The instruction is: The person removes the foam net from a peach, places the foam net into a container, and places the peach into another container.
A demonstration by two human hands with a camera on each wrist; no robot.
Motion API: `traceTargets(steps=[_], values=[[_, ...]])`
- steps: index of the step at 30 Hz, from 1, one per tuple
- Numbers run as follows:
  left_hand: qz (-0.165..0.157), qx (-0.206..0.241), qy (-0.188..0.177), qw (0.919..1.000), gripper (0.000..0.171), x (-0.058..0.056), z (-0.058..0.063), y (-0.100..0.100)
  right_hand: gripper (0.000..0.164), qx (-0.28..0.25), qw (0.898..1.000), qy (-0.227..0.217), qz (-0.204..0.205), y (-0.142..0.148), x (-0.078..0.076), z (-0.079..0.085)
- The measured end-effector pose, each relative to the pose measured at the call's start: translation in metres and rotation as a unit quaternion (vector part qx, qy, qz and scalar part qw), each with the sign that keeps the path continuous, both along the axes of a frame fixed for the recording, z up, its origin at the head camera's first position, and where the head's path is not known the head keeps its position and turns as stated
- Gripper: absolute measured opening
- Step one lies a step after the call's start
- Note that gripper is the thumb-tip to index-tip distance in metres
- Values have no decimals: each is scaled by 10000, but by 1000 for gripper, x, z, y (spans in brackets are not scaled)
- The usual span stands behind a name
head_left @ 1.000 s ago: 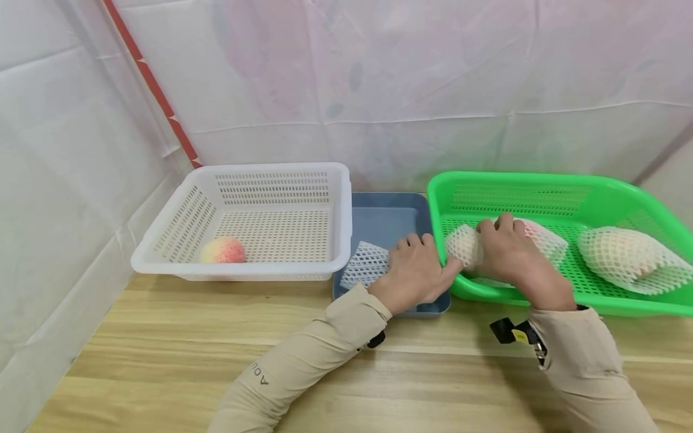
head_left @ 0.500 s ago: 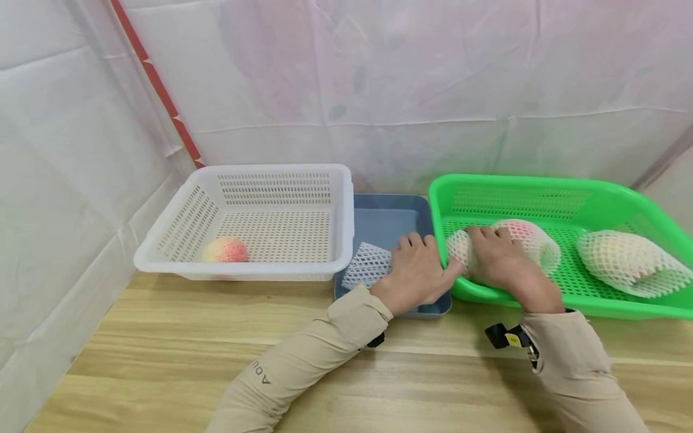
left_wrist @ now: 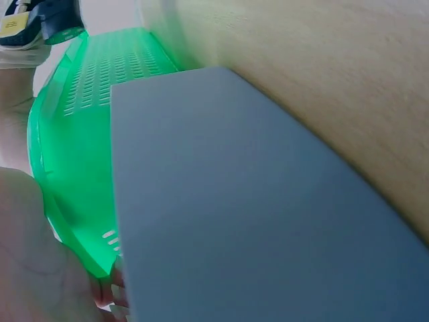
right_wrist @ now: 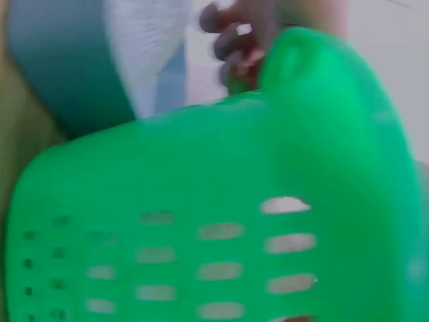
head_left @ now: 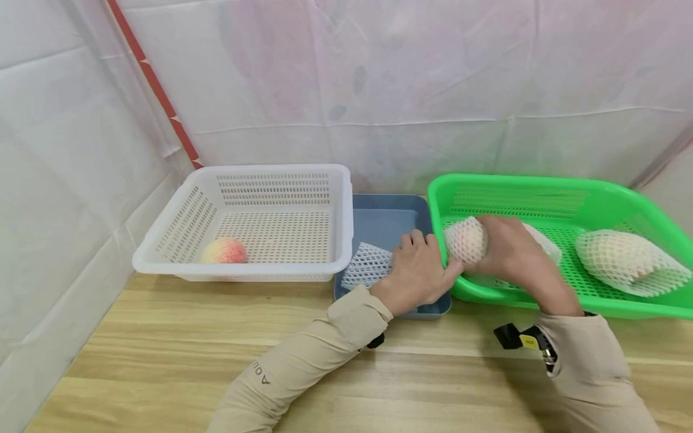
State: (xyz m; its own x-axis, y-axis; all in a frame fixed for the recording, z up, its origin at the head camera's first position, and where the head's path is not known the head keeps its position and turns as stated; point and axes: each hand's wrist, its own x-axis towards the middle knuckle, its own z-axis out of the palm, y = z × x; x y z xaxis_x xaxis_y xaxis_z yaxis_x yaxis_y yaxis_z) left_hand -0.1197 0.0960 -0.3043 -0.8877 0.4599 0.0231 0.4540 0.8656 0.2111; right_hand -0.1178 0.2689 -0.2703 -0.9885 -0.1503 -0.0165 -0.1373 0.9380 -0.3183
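In the head view my right hand grips a peach wrapped in a white foam net, at the left end of the green basket. My left hand holds that basket's left rim, its thumb over the edge beside the wrapped peach. Its fingers appear at the rim in the right wrist view. Another netted fruit is partly hidden behind my right hand. A third netted fruit lies at the basket's right. The held peach is out of sight in both wrist views.
A blue-grey tray sits between the baskets, with a loose white foam net in it. The white basket at left contains one bare peach. A fabric backdrop stands behind the wooden table.
My right hand has shifted left, then raised and turned the wrapped peach beside the rim. The netted fruit behind it has shifted slightly. My left hand stays on the rim.
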Motion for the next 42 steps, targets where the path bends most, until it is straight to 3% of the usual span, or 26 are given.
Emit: traceTargets(steps=[9, 13, 17, 21, 25, 34, 42], values=[[13, 29, 142, 9999, 34, 3, 2, 0, 104, -1323, 9901, -2, -463, 6, 10, 24], [-34, -67, 283, 9996, 34, 3, 3, -1, 106, -1314, 9895, 239, -550, 6, 15, 32], [-142, -122, 463, 9988, 34, 4, 5, -3, 102, -1021, 9936, 348, -346, 3, 18, 34], [-251, 211, 385, 9987, 31, 9, 8, -14, 97, -910, 9942, 547, -145, 0, 22, 33], [-371, 629, 210, 9971, 26, 17, 12, -37, 97, -846, 9936, 753, -32, -5, 29, 32], [-506, 1488, -391, 9868, 30, 38, 21, -92, 96, -1012, 9852, 1260, 576, -31, 50, 31], [-630, 2014, -538, 9760, 30, 51, 28, -125, 95, -1263, 9645, 1344, 1889, -56, 65, 30]])
